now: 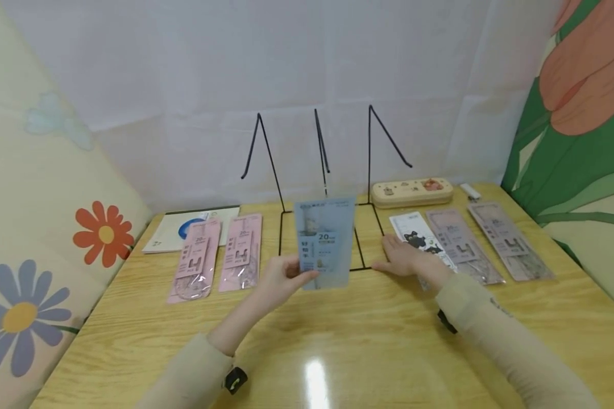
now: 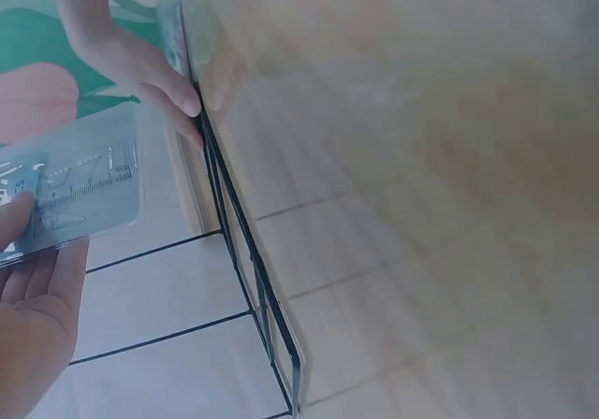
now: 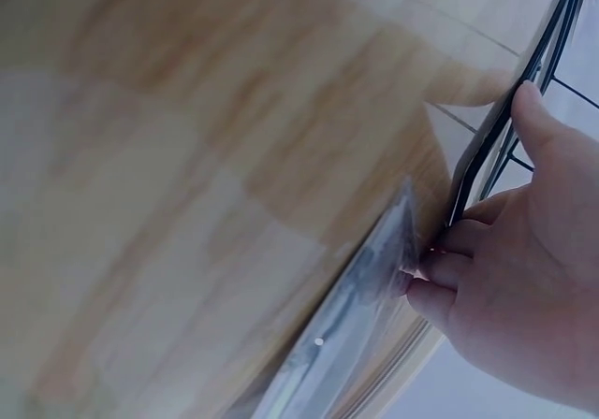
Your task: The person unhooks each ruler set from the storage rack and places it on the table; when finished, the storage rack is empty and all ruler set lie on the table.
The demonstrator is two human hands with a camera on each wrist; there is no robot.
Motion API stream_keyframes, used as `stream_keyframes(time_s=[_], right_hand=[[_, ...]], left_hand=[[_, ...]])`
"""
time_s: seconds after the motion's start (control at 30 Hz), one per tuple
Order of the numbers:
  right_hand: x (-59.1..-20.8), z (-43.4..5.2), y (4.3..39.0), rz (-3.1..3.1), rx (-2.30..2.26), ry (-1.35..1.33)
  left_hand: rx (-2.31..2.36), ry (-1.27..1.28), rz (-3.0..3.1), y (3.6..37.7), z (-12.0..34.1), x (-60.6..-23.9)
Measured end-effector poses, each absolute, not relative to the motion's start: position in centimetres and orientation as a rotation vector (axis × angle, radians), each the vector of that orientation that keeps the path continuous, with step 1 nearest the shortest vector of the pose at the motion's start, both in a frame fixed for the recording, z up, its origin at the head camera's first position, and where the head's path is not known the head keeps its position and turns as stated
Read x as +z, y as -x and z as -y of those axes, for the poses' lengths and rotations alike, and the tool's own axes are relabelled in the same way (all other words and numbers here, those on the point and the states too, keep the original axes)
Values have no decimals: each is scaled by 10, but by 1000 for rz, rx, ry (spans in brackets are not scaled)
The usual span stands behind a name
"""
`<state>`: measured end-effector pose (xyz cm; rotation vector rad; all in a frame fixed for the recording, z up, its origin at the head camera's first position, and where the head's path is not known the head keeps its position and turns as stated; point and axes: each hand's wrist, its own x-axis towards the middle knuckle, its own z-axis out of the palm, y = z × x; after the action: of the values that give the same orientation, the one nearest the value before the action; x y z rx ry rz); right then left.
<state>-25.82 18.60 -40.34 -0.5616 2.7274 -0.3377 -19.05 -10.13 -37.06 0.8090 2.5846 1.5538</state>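
Observation:
My left hand (image 1: 281,278) pinches the lower left edge of a light-blue ruler set pack (image 1: 332,244) between thumb and fingers, holding it upright. Ruler markings show through its clear plastic in the left wrist view. The pack stands before the middle prong of a black wire display rack (image 1: 280,244). At the rack's front right corner, my right hand (image 1: 401,258) rests low with thumb and fingers spread, touching the base wire. Beside that hand lies a white card pack with black cats (image 1: 414,230), partly covered by it.
Two pink packs (image 1: 196,258) (image 1: 241,250) and a white booklet (image 1: 158,233) lie left of the rack. Right of it are two greyish-pink packs (image 1: 455,238) (image 1: 501,233), a cream pencil case (image 1: 411,193) and a small white item (image 1: 471,191). Three prongs rise from the rack.

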Motion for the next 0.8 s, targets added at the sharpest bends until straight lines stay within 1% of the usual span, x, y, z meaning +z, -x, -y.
stream_keyframes(time_s=[0.13, 0.33, 0.43, 0.57, 0.8], right_hand=[[-405, -187, 258, -2718, -340, 579], [-404, -188, 258, -2709, -326, 555], [-404, -190, 259, -2706, -327, 543], [-405, -191, 260, -2709, -321, 527], [-407, -192, 261, -2709, -329, 506]], left_hand=[[1568, -818, -2597, 174, 124, -374], [1565, -710, -2667, 156, 181, -376], [1541, -604, -2757, 152, 211, -369], [1382, -362, -2883, 151, 251, -355], [1158, -87, -2894, 168, 317, -347]])
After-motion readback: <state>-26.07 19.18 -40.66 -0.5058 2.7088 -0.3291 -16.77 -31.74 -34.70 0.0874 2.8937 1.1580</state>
